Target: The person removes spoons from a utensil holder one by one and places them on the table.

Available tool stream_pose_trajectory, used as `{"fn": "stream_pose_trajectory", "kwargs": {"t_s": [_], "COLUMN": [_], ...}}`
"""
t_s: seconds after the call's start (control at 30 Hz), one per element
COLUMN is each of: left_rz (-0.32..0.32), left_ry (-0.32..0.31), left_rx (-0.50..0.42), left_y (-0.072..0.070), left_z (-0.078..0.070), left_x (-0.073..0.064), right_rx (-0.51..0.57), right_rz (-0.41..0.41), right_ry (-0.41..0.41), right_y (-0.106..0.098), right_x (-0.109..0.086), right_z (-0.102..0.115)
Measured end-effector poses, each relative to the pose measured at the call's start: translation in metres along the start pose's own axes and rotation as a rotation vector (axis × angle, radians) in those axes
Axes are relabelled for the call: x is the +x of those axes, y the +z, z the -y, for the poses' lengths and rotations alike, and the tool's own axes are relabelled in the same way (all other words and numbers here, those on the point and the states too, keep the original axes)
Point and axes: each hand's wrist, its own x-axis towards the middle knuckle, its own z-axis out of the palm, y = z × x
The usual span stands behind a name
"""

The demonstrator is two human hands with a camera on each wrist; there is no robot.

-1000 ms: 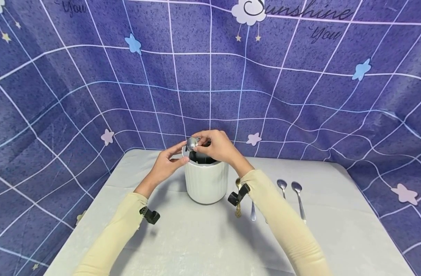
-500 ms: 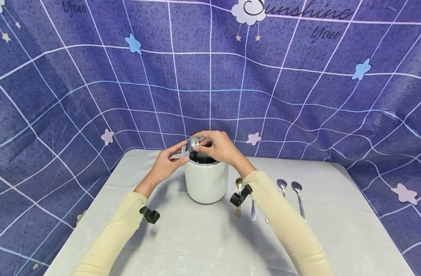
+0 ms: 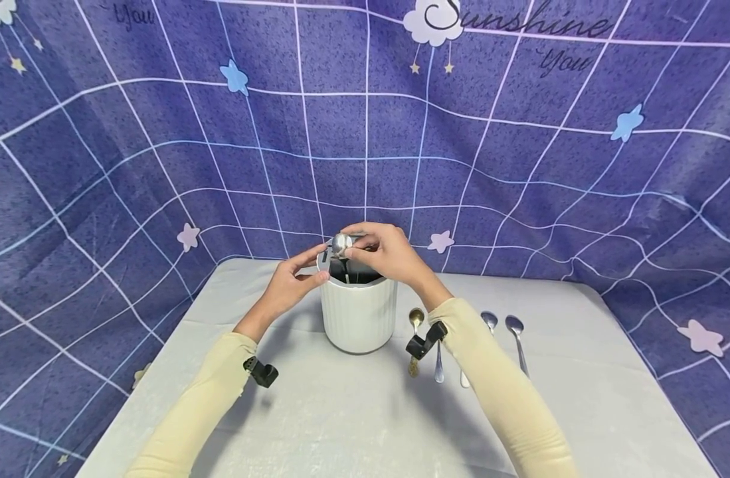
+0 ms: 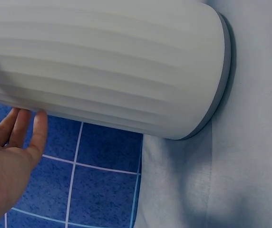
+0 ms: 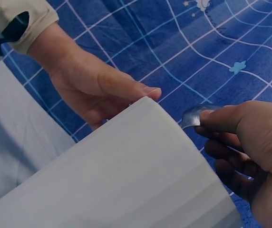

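Observation:
A white ribbed utensil holder (image 3: 359, 318) with dark dividers inside stands upright on the table. My right hand (image 3: 388, 255) pinches a silver spoon (image 3: 341, 244) by its bowl, between thumb and fingers, over the holder's mouth. The spoon's handle is mostly hidden; in the right wrist view the bowl (image 5: 193, 116) sits just past the rim. At the holder's left side my left hand (image 3: 289, 282) touches the rim with thumb and forefinger fairly straight. In the left wrist view its other fingertips rest against the ribbed wall (image 4: 102, 71).
Right of the holder lie a gold spoon (image 3: 416, 318) and several silver spoons, among them one farthest right (image 3: 514, 324); my right forearm partly covers the row. A blue-purple grid-patterned cloth (image 3: 365, 133) hangs behind the pale grey table (image 3: 317, 411).
My right hand has shifted slightly right and up with the spoon, uncovering more of the holder's dark inside. My left hand stays at the rim.

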Motion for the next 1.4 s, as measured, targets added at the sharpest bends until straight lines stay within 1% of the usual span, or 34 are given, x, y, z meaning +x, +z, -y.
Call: {"fn": "stream_pose_trajectory", "kwargs": {"t_s": [0.2,0.7,0.87,1.07,1.27,1.4], "left_rz": [0.005,-0.006,-0.006,-0.005,-0.002,-0.009], "left_ry": [-0.008,-0.005,-0.005,0.002,-0.020,-0.014], "left_rx": [-0.013,0.004,0.025,0.014,0.013,0.013], "left_y": [0.001,0.001,0.000,0.000,0.001,0.001], "left_z": [0.000,0.001,0.001,0.001,0.000,0.001], "left_x": [0.000,0.000,0.000,0.000,0.000,0.000], "right_rx": [0.018,0.050,0.004,-0.058,-0.028,0.006], "right_rz": [-0.030,-0.108,-0.140,-0.176,-0.218,-0.243], "right_ry": [0.006,-0.042,-0.064,-0.093,-0.120,-0.116], "right_y": [-0.005,-0.024,-0.028,-0.032,-0.042,-0.050], "right_x": [0.001,0.011,0.012,0.014,0.017,0.019], "right_z": [0.005,0.030,0.041,0.052,0.057,0.058]}}
